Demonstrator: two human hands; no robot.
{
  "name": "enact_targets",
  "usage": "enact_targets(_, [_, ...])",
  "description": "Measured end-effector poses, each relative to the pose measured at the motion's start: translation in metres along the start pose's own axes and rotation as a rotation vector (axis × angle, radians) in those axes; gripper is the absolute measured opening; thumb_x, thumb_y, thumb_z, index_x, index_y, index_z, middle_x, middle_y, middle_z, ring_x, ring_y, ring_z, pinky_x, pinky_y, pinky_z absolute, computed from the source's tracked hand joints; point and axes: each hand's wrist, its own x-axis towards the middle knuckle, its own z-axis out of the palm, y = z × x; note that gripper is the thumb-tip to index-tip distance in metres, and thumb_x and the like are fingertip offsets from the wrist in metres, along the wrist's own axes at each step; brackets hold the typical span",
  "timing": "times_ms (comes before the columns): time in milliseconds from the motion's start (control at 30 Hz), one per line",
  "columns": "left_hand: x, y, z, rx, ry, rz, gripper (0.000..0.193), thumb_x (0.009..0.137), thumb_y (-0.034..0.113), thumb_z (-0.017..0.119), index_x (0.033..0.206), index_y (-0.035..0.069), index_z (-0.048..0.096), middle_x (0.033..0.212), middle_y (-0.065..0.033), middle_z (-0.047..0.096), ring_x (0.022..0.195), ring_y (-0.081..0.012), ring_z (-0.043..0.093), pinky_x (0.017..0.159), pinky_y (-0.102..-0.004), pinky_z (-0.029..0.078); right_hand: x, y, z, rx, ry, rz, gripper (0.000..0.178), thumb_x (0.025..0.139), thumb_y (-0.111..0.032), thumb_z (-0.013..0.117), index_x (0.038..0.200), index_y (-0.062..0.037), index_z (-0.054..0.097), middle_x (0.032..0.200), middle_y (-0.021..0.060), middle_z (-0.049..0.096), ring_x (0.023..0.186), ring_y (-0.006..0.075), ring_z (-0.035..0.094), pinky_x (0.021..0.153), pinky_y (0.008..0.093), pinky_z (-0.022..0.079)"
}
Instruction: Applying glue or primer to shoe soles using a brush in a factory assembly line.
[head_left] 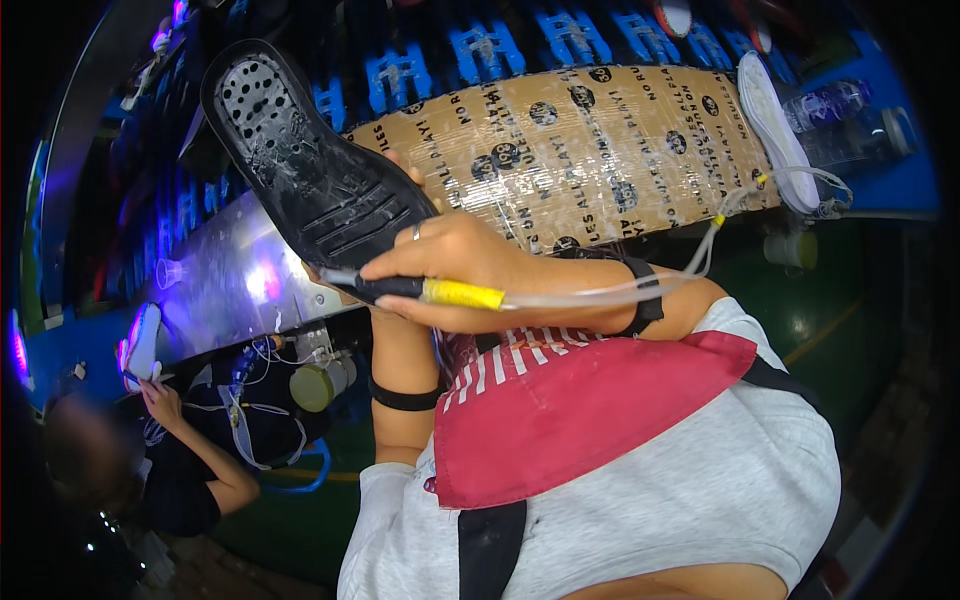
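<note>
we look down on a black shoe sole held up tilted in front of us, its underside facing us, with a dotted heel area at the upper left and ribbed grooves lower down near the hands. our left hand is mostly hidden behind the sole; only a few fingertips show past its right edge, so it seems to grip the sole from behind, but we cannot tell how its fingers are set. our right hand lies across the lower end of the sole, with a ring on one finger, and its fingers are pressed together around a pen-like tool with a black tip and a yellow band. the black tip touches the sole's lower edge. a thin clear tube runs from the tool's back end to the right and curves up past our wrist, which wears a black strap.

behind the sole lies a worktop covered in brown printed cardboard under clear film. a white shoe sole lies at its right end, with clear plastic bottles just beyond it. blue moulded racks stand beyond the worktop. a shiny metal surface lies to the lower left. down at the left another person in dark clothes holds a white shoe.
</note>
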Motion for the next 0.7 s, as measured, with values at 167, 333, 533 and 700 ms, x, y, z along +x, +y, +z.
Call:
enact_targets(167, [0.001,0.002,0.002,0.137,-0.136,0.232,0.100,0.064,0.063,0.065,0.135,0.004,0.027,0.128,-0.0274,0.037,0.109,-0.0414,0.046,0.089,-0.0482,0.045,0.001,-0.007,-0.014,0.238,-0.151,0.107,0.025,0.072,-0.015,0.070,0.093,-0.0033,0.067,0.079,0.0128,0.065,0.069,0.0229,0.064,0.063,0.0294,0.049])
enact_targets(333, [0.000,0.005,0.026,0.213,-0.176,0.244,0.069,0.084,0.044,0.052,0.134,0.003,0.029,0.131,-0.0272,0.036,0.115,-0.0430,0.040,0.090,-0.0535,0.042,-0.012,0.002,-0.013,0.199,-0.152,0.196,0.024,0.074,-0.013,0.070,0.096,-0.0041,0.067,0.079,0.0139,0.065,0.070,0.0197,0.064,0.062,0.0268,0.048])
enact_targets(533, [-0.004,0.013,0.033,0.261,-0.191,0.257,0.067,0.085,0.046,0.046,0.133,0.002,0.029,0.128,-0.0282,0.038,0.110,-0.0431,0.044,0.086,-0.0523,0.044,-0.005,-0.013,-0.033,0.388,-0.342,0.451,0.027,0.073,-0.016,0.072,0.097,-0.0069,0.068,0.083,0.0104,0.067,0.071,0.0142,0.063,0.063,0.0229,0.047])
enact_targets(700, [-0.003,0.023,0.036,0.321,-0.188,0.199,0.067,0.086,0.048,0.042,0.133,0.002,0.029,0.126,-0.0290,0.039,0.106,-0.0432,0.047,0.083,-0.0513,0.047,-0.016,-0.002,-0.025,0.386,-0.305,0.437,0.029,0.074,-0.021,0.070,0.097,-0.0040,0.067,0.085,0.0140,0.067,0.072,0.0187,0.065,0.066,0.0265,0.049])
